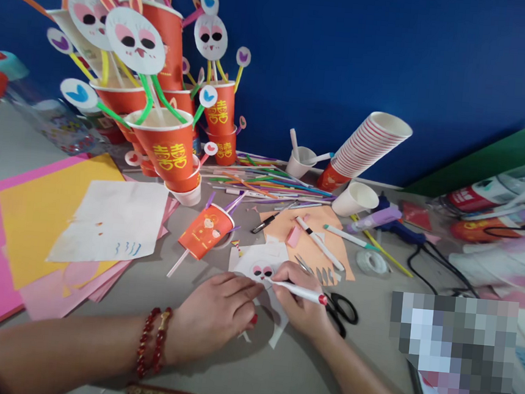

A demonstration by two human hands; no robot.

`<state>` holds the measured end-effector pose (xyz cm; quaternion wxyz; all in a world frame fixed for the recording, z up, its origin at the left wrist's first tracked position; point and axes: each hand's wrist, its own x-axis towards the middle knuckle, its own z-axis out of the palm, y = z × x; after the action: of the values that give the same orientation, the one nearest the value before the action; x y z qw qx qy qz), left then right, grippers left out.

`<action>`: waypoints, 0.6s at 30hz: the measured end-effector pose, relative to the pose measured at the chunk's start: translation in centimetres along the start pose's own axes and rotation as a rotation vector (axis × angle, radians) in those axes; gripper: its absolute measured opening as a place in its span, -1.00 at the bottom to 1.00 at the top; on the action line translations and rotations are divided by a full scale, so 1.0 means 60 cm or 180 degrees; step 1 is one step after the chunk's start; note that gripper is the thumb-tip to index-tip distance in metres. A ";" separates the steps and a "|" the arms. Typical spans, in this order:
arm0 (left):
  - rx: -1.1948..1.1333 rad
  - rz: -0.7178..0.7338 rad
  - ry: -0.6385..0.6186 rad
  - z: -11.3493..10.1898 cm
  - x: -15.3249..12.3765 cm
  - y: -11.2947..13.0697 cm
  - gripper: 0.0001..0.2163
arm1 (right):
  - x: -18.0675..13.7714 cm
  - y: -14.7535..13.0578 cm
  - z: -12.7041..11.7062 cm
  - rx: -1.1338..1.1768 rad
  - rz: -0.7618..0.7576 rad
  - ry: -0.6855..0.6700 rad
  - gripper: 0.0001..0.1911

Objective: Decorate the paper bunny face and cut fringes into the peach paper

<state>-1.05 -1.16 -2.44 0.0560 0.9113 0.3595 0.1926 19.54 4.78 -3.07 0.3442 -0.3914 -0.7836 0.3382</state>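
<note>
My right hand [302, 295] grips a white marker [298, 291] with a red end, its tip against a small white paper face [262, 272]. The face has pink eyelids and black eyes. My left hand [220, 310] presses on the paper's near left side, fingers curled, with a small red cap [254, 320] showing between them. Under my right hand lie black-handled scissors [347, 308], partly hidden. Just beyond my left hand an orange-red paper cup [207, 230] with straws through it lies on its side.
Finished rabbit-faced cups [164, 139] stand stacked at back left. Coloured paper sheets [17, 212] lie left. Drinking straws [264, 182], a leaning cup stack [368, 145], a tape roll [370, 263] and a blue glue gun [402, 230] with its cord lie behind and right.
</note>
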 end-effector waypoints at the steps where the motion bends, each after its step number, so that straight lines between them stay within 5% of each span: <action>1: 0.0000 -0.0001 0.0004 0.000 0.000 0.000 -0.84 | 0.000 0.000 0.000 0.0018 0.0004 0.0022 -0.85; 18: -0.0005 -0.0011 -0.0041 0.002 -0.002 0.000 -0.85 | -0.002 0.004 0.001 0.0008 -0.0034 0.0019 -0.86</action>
<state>-1.07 -1.24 -2.57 0.0594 0.9119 0.3605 0.1869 19.64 4.77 -3.31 0.3488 -0.3877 -0.7842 0.3362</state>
